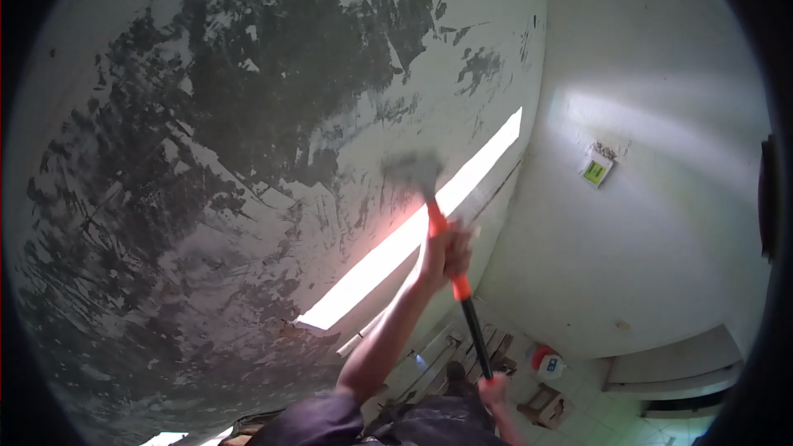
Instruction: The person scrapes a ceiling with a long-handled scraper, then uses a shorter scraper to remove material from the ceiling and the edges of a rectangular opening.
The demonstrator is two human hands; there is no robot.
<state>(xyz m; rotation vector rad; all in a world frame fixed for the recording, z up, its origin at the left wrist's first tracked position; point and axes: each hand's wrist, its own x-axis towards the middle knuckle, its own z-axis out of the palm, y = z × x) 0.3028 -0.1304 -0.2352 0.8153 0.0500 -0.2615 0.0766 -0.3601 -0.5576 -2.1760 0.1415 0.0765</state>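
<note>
A long-handled scraper (474,322) with orange grips and a black shaft slants up through the middle of the view. Around its upper orange grip wraps my left hand (446,253). My right hand (493,391) is closed on the lower end of the handle, near the bottom. The scraper's blade (415,169) is blurred and overlaps the patchy plastered surface (281,74), where dark grey areas show between remnants of white coating.
A bright strip of light (413,235) runs diagonally behind my left hand. On the plain wall at right sits a small white box (596,168) with a green label. Below are a red-and-white container (546,362) and a cardboard box (545,405) on the tiled floor.
</note>
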